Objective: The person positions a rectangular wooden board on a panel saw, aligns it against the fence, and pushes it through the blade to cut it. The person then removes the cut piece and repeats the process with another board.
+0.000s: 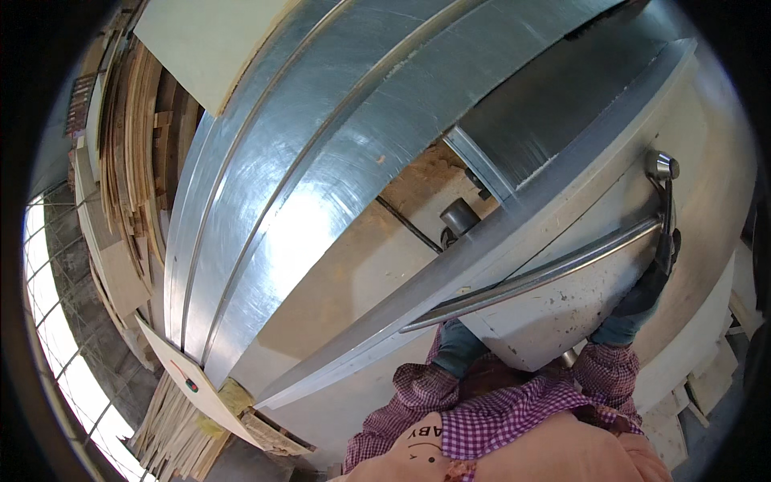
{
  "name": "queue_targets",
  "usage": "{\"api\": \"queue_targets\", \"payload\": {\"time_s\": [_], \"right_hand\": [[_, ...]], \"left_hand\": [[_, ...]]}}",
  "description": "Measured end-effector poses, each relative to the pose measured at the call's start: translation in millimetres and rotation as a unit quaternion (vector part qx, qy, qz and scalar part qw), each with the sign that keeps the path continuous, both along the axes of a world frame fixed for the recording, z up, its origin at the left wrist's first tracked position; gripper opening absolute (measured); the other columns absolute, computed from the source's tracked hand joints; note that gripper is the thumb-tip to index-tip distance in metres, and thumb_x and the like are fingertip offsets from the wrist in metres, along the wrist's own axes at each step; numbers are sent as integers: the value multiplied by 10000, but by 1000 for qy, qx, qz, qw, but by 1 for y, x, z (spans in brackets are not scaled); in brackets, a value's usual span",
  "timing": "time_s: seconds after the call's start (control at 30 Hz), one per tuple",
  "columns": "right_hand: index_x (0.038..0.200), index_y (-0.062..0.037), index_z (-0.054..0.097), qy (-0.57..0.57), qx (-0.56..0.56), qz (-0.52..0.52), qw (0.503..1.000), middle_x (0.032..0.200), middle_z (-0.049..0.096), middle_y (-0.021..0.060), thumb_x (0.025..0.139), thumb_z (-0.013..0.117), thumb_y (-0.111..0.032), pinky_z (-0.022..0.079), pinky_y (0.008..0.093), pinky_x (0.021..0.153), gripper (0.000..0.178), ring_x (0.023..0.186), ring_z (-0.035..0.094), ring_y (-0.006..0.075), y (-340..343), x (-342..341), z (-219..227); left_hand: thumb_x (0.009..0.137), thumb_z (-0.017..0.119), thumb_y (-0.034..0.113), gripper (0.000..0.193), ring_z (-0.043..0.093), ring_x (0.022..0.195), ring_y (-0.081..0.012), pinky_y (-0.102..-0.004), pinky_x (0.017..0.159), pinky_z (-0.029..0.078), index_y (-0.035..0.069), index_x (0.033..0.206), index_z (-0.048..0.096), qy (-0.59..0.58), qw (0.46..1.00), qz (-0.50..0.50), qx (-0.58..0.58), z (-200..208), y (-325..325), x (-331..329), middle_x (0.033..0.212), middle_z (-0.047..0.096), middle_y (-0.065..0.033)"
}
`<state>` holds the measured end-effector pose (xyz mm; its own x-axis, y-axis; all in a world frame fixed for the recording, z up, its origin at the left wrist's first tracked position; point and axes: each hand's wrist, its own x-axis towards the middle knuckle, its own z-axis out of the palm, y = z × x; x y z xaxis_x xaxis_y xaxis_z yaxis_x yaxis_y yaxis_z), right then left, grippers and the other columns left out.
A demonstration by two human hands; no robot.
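Observation:
My right hand, in a teal and dark glove, reaches up along the edge of a grey metal cover. Its fingers close round the lower part of a thin metal rod, which hangs from a round metal knob. A curved metal bar runs from that rod leftward across the machine's pale side. My left hand, in a teal glove, is low beside the left end of this bar. The cover and bar hide its fingers, so its grip does not show.
A large ribbed metal machine table spans the middle, with a sawdust-covered gap and a dark cylinder inside. A pale board lies at its far left. Timber strips are stacked leftward; thin offcuts lie lower left.

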<state>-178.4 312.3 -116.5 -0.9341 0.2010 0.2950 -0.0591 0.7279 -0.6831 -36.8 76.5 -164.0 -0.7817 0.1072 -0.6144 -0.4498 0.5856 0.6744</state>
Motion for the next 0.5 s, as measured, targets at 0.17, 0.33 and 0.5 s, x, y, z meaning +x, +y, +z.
{"api": "queue_targets", "payload": {"time_s": [0.17, 0.33, 0.5], "right_hand": [[1419, -55, 428, 12, 195, 23, 981, 1414, 456, 142, 1017, 431, -211, 320, 404, 1124, 431, 1327, 417, 282, 2, -8, 5], [1412, -43, 433, -12, 108, 8, 994, 1387, 483, 137, 1010, 449, -205, 335, 396, 1111, 433, 1301, 446, 274, 9, 1, 1], [1411, -37, 431, 2, 148, 14, 989, 1392, 477, 135, 1016, 443, -218, 343, 394, 1104, 434, 1297, 450, 270, -3, -5, 7]], "left_hand": [[857, 589, 315, 444, 547, 1171, -347, -437, 976, 444, 104, 1247, 602, -11, 993, 70, 94, -14, 2, 9, 1253, 602, -146], [849, 602, 297, 448, 552, 1163, -346, -434, 972, 448, 89, 1245, 598, -11, 990, 70, 119, -19, 2, 22, 1248, 603, -154], [841, 615, 280, 452, 557, 1156, -345, -431, 968, 452, 74, 1243, 594, -14, 991, 57, 118, -16, -1, 25, 1244, 604, -161]]}}
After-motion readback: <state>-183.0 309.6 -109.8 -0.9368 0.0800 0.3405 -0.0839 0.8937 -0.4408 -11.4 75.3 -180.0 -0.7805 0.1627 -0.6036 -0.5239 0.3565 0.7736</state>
